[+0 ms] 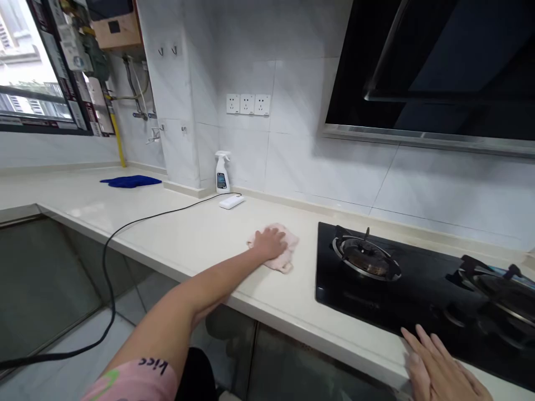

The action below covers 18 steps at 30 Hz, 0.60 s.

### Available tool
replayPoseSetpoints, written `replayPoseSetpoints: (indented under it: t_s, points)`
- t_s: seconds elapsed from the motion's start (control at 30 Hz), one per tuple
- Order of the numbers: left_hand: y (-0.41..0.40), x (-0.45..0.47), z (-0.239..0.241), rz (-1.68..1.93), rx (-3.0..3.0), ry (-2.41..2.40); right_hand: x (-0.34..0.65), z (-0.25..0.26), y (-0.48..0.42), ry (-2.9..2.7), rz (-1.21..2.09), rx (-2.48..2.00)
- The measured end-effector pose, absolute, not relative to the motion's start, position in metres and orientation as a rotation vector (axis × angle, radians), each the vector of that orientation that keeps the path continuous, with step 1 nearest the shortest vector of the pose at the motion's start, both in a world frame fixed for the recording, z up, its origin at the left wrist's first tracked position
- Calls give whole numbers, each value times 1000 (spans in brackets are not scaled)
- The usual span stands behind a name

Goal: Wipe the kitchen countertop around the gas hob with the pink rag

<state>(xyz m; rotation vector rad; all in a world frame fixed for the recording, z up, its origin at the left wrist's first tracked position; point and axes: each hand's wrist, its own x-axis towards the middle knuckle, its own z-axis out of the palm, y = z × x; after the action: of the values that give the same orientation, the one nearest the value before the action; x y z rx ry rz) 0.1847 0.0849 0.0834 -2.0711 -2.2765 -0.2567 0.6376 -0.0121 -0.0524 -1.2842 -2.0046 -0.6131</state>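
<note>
My left hand (271, 243), at the end of an outstretched arm, presses down on a light pink cloth (286, 260) and grips it against the cream countertop (200, 234). Edges of the cloth stick out around the fingers. Just to the right of it is the black gas stove (359, 301). At the lower right, my right hand (443, 367) rests by the stove's front edge, its fingers stretched out and nothing held in it.
A white spray bottle (222, 174) stands by the wall corner, with a white power bank-like block (232, 201) before it. A black cable (163, 213) runs from there over the counter edge. A blue cloth (131, 181) lies farther left. The range hood (434, 72) overhangs the stove.
</note>
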Motion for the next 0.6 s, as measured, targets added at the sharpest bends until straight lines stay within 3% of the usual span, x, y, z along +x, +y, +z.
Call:
replayPoseSetpoints:
  t_s: [0.27, 0.43, 0.6]
  points:
    - [9, 256, 76, -260, -2456, -1927, 625, -49, -22, -1859, -551, -1387]
    - [-47, 212, 70, -323, -2537, -1803, 633, -52, -14, -1908, -631, -1336]
    - [-27, 120, 84, -295, -2151, -2243, 632, -52, -13, -1883, -625, -1312]
